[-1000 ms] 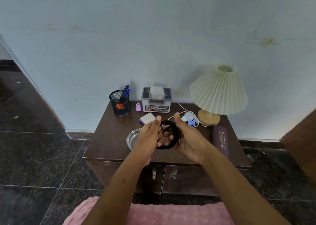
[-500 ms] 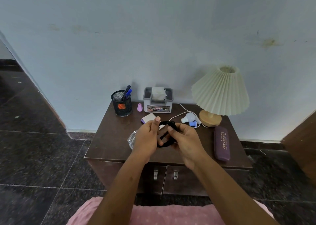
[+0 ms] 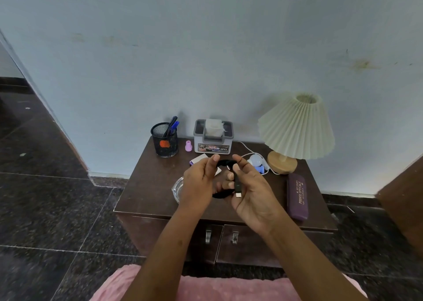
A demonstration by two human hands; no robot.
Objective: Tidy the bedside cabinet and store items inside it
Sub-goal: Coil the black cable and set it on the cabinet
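Fingers [image 3: 212,163] of my left hand [image 3: 199,184] and right hand [image 3: 254,193] pinch the coiled cable [image 3: 220,195], plug [image 3: 237,186] at five o'clock, so loops cannot spring open.

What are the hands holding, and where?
A coiled black cable. The left hand grips the coil; the right hand pinches its plug end.

Soft even daylight, wide-angle edge distortion

A stained pale-blue wall [image 3: 206,48] meets a dark speckled tile floor [image 3: 57,220], brown wooden panel [image 3: 402,197] at right.
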